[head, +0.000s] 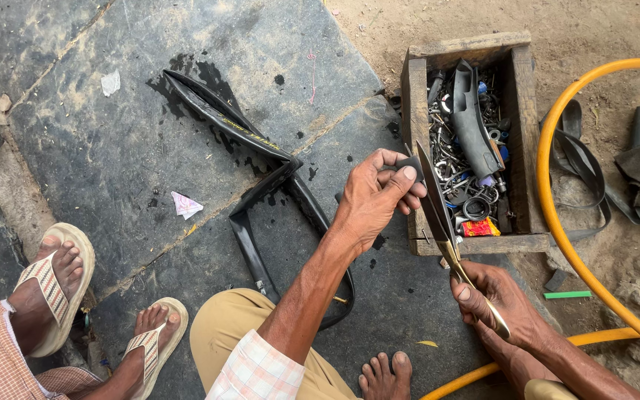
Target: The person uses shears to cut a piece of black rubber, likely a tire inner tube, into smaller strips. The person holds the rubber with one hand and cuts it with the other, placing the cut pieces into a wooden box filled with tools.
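Gripping scissors in the right hand, a person pinches a small dark rubber piece in the left hand, blades beside the thumb; a slip could nick it. Far right, a wooden box holds metal parts; an inner tube lies left.

The left hand is raised at centre, forearm reaching up from the near edge, fingers curled and thumb pressed against the fingertips in a pinch. The right hand sits nearer and further right, closed in a fist-like grip, wrist bent inward, forearm running to the near right corner.
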